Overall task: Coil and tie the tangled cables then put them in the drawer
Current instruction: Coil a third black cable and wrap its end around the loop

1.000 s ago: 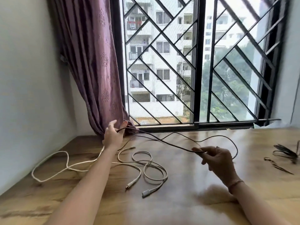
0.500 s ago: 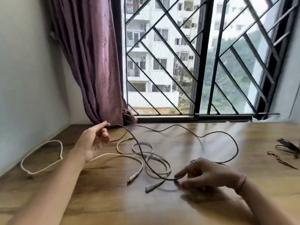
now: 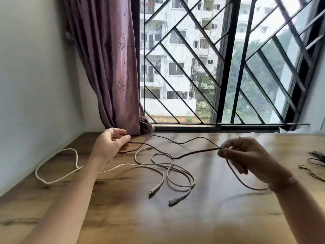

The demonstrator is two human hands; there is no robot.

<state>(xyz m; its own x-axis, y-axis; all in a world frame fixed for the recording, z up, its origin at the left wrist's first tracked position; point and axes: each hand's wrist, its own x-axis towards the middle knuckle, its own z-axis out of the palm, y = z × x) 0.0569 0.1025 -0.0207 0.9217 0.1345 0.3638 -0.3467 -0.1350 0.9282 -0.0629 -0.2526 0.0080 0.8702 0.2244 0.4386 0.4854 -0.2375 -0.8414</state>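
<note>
A thin black cable (image 3: 193,152) stretches over the wooden table (image 3: 219,208) between my two hands. My right hand (image 3: 246,155) pinches it above the table, and a loop of it hangs down below that hand. My left hand (image 3: 110,143) is at the cable's far end near the curtain, with its fingers loosely curled around the black cable there. A white cable (image 3: 158,166) lies tangled in loose loops on the table between my arms, with two plug ends pointing toward me.
A purple curtain (image 3: 109,67) hangs at the back left beside a barred window (image 3: 219,67). A white wall (image 3: 35,85) borders the table's left side. More dark cables (image 3: 316,159) lie at the table's right edge.
My right hand lifted from the table and moved right, raising the black cable with a loop hanging under it. My left hand shifted a little toward the curtain.
</note>
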